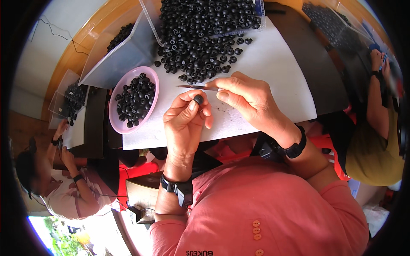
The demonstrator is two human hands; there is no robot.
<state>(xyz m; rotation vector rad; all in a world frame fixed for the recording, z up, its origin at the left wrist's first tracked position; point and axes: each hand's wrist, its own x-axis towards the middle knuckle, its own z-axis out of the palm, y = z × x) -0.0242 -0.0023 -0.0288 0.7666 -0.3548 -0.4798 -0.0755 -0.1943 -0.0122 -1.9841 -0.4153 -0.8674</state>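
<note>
Over the white tabletop, my left hand (pixel 184 121) pinches a small round black part (pixel 198 99) between thumb and fingers. My right hand (pixel 254 100) grips a slim knife (pixel 196 87), its thin blade pointing left just above that part. Blade and part look close, but I cannot tell if they touch. Beyond my hands spreads a loose pile of similar black parts (pixel 192 64), round with holes in some of them. A pink oval bowl (pixel 156 91) with many more of these stands left of my left hand.
A clear plastic bin (pixel 261 19) spills black parts onto the white tabletop (pixel 282 64). Another translucent bin (pixel 128 55) leans at the left. Co-workers sit on both sides, one person (pixel 77 187) at left and another (pixel 371 141) at right, beside further bins.
</note>
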